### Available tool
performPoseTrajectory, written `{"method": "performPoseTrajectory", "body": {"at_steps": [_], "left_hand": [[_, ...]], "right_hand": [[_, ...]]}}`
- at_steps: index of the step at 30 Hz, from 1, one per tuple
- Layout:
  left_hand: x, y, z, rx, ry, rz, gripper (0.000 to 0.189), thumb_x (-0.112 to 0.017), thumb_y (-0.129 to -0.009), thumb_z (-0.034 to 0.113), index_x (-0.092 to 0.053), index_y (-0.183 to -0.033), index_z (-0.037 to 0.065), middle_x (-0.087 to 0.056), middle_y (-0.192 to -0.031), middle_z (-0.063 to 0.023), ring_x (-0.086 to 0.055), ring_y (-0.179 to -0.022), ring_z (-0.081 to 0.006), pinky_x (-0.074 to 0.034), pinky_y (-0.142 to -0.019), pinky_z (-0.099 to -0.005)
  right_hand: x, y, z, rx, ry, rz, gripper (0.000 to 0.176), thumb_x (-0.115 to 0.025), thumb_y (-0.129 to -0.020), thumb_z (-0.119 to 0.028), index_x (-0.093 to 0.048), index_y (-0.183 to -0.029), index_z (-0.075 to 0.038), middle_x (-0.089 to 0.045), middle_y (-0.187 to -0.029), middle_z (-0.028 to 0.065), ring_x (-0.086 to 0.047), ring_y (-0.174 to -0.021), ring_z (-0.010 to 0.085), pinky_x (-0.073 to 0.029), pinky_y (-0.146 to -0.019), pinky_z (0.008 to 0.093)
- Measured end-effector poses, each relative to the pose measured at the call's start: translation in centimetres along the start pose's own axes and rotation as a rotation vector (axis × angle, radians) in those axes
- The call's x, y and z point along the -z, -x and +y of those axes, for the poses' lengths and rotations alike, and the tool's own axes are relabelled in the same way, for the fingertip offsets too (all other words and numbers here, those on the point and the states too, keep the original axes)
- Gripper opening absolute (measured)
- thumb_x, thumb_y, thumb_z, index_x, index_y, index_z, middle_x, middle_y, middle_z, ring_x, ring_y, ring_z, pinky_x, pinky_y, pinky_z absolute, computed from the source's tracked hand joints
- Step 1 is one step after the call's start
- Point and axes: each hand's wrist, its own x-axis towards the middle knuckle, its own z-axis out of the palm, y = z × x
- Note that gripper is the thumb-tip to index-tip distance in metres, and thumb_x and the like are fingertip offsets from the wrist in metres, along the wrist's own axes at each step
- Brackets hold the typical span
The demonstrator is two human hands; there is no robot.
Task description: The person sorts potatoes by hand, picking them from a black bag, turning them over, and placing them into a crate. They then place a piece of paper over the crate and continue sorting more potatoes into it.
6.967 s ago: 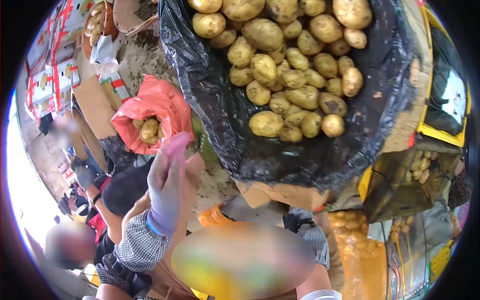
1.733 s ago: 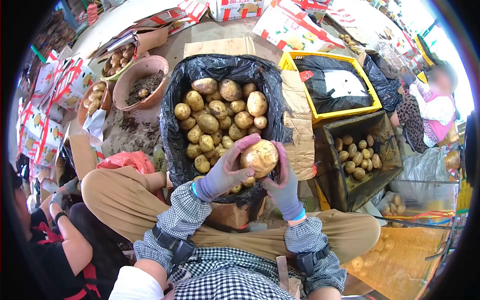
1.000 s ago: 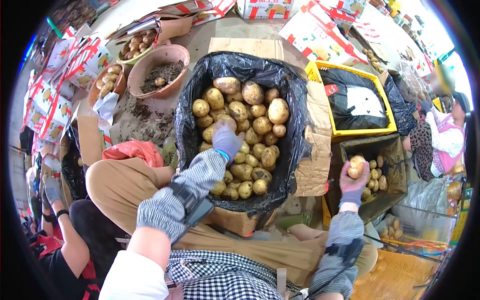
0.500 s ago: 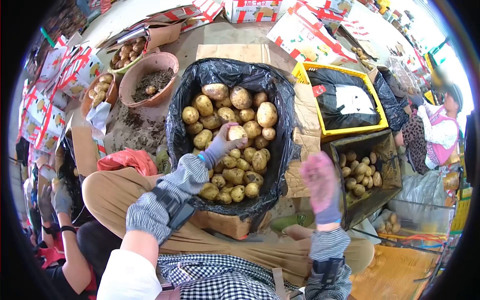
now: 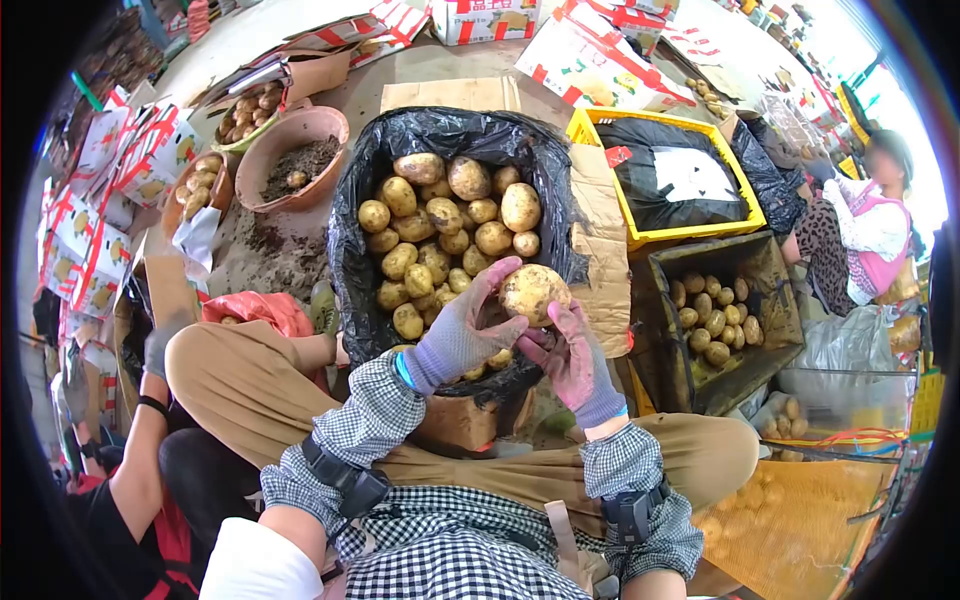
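Observation:
Both gloved hands hold one potato (image 5: pixel 533 291) over the near edge of a black-lined box of potatoes (image 5: pixel 360 230). My left hand (image 5: pixel 458 335) cups it from the left in a grey glove. From below and to the right, my right hand (image 5: pixel 573 362) supports it in a purple glove. Several potatoes (image 5: pixel 440 225) fill the box behind. I sit cross-legged in tan trousers.
A dark crate with several potatoes (image 5: pixel 712 318) stands at right, a yellow crate with a black bag (image 5: pixel 680 180) behind it. Bowls of soil and potatoes (image 5: pixel 290 160) and a red bag (image 5: pixel 260 312) lie at left. Another person (image 5: pixel 870 225) sits far right; someone's gloved arm (image 5: pixel 150 390) at left.
My left hand lifted a potato out of the box and brought it toward me. My right hand came back from the right-hand crate, empty, and joined it on the potato.

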Motion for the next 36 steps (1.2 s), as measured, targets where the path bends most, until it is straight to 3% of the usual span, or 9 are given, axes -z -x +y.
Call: {"method": "performPoseTrajectory", "body": {"at_steps": [3, 10, 15, 18, 21, 24, 31, 34, 36], "left_hand": [[0.0, 0.0, 0.2, -0.093, -0.606, 0.060, 0.056, -0.052, -0.088, -0.007, -0.033, -0.140, 0.003, -0.047, -0.130, -0.0083, -0.048, -0.116, -0.0122, -0.041, -0.098, -0.0258], [2.2, -0.5, -0.9, -0.006, -0.767, 0.085, 0.048, -0.049, -0.091, -0.001, -0.037, -0.137, 0.003, -0.052, -0.125, -0.0107, -0.052, -0.111, -0.0113, -0.043, -0.094, -0.0240], [2.2, -0.2, -0.1, 0.195, -0.008, 0.076, 0.053, -0.054, -0.092, 0.003, -0.034, -0.141, 0.005, -0.047, -0.131, -0.0080, -0.052, -0.111, -0.0124, -0.046, -0.093, -0.0261], [1.5, -0.1, -1.2, -0.064, -0.436, 0.101, 0.058, -0.055, -0.091, 0.000, -0.031, -0.143, 0.008, -0.048, -0.128, -0.0078, -0.052, -0.105, -0.0097, -0.048, -0.088, -0.0239], [1.7, -0.1, -0.6, 0.168, 0.004, 0.067, 0.067, -0.061, -0.086, 0.002, -0.028, -0.144, 0.008, -0.038, -0.140, -0.0076, -0.047, -0.122, -0.0199, -0.044, -0.100, -0.0335], [2.4, 0.3, -1.0, 0.119, 0.316, -0.003, 0.071, -0.064, -0.082, -0.001, -0.030, -0.143, 0.010, -0.036, -0.143, -0.0080, -0.043, -0.128, -0.0226, -0.040, -0.103, -0.0353], [2.6, 0.0, -2.1, -0.049, 0.271, -0.031, 0.067, -0.066, -0.080, -0.001, -0.035, -0.138, 0.011, -0.036, -0.143, -0.0081, -0.035, -0.133, -0.0223, -0.038, -0.106, -0.0358], [2.5, -0.4, -2.5, 0.028, 0.169, -0.008, 0.059, -0.067, -0.083, 0.007, -0.039, -0.135, 0.009, -0.039, -0.141, -0.0076, -0.040, -0.130, -0.0212, -0.038, -0.106, -0.0360], [2.7, -1.4, -3.7, 0.073, 0.033, -0.031, 0.052, -0.063, -0.089, 0.013, -0.041, -0.135, 0.007, -0.042, -0.137, -0.0083, -0.044, -0.124, -0.0188, -0.040, -0.103, -0.0346]], "right_hand": [[-0.6, 0.2, -0.1, 0.032, 0.103, -0.009, 0.051, -0.061, -0.091, -0.024, -0.036, -0.134, -0.013, -0.054, -0.118, 0.0067, -0.063, -0.093, 0.0207, -0.056, -0.079, 0.0327], [-0.7, 0.4, -0.3, 0.012, 0.197, 0.004, 0.056, -0.063, -0.090, -0.028, -0.035, -0.137, -0.011, -0.053, -0.121, 0.0082, -0.062, -0.099, 0.0214, -0.056, -0.081, 0.0348], [-0.9, -0.1, 0.3, 0.144, 0.113, -0.001, 0.058, -0.061, -0.092, -0.029, -0.035, -0.140, -0.010, -0.050, -0.128, 0.0097, -0.057, -0.109, 0.0211, -0.055, -0.085, 0.0356], [-0.7, -0.4, 0.6, 0.244, 0.252, 0.041, 0.058, -0.060, -0.093, -0.027, -0.034, -0.141, -0.008, -0.047, -0.132, 0.0102, -0.052, -0.117, 0.0196, -0.049, -0.094, 0.0335], [0.0, -0.6, 1.4, 0.416, 0.538, -0.009, 0.060, -0.063, -0.090, -0.014, -0.035, -0.141, -0.005, -0.044, -0.137, 0.0107, -0.047, -0.123, 0.0194, -0.041, -0.103, 0.0313], [0.0, -0.7, 1.2, 0.555, 0.596, -0.176, 0.071, -0.061, -0.078, 0.010, -0.033, -0.142, -0.003, -0.037, -0.144, 0.0120, -0.039, -0.132, 0.0207, -0.034, -0.108, 0.0322], [0.7, -1.3, 1.3, 0.626, 0.872, -0.129, 0.082, -0.066, -0.070, 0.006, -0.031, -0.143, -0.004, -0.037, -0.144, 0.0138, -0.036, -0.134, 0.0240, -0.028, -0.111, 0.0345], [0.1, -1.1, 1.1, 0.686, 1.067, -0.087, 0.081, -0.071, -0.070, 0.000, -0.033, -0.141, -0.003, -0.039, -0.141, 0.0148, -0.043, -0.128, 0.0239, -0.036, -0.106, 0.0342], [0.1, -1.0, 1.1, 0.474, 0.985, 0.033, 0.077, -0.074, -0.072, -0.004, -0.036, -0.139, -0.003, -0.042, -0.136, 0.0149, -0.050, -0.118, 0.0226, -0.045, -0.098, 0.0326]]}}
